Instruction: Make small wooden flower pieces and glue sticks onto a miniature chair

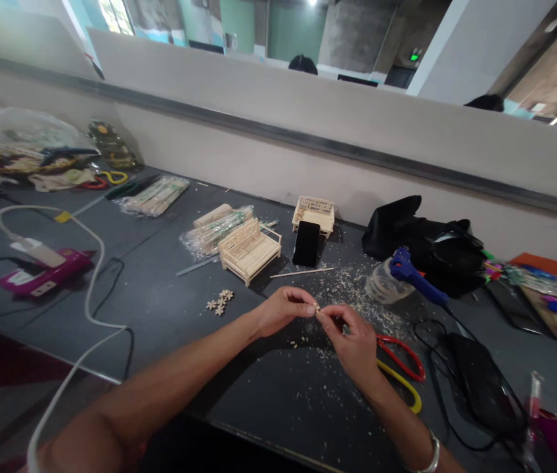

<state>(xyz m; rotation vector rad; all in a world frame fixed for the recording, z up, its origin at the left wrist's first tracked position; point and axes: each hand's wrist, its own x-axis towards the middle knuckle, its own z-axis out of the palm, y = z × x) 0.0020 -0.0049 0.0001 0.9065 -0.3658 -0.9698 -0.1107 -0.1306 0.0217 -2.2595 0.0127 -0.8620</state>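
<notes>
- Although a bench and a settee stand assembled on the table, the work looks unfinished, since both hands are busy with a tiny piece.
- The left hand pinches the piece between thumb and forefinger; the right hand has it nipped from the other side, so the two sets of fingertips nearly meet. It is held up over the table, in front of the stick; whether it is whole is too small to tell.
- Done, by the look of it: a small heap of flowers lying beyond the left forearm, apart from the bench and attached to nothing.
- Left over, it seems: the sticks packed in two bags, one just behind the bench, the other farther left, besides that loose stick.
- The bench is pale, matte wood, its seat made of slim rods laid side by side; the settee has a lattice back with squared openings. The flowers are flat, with blunt petals. The bags are clear, wrinkled plastic.
- Scraps, pale and crumb-like, speckle the smooth dark table. The scissors have rounded loops, one red, one yellow; the glue gun is blue plastic.
</notes>
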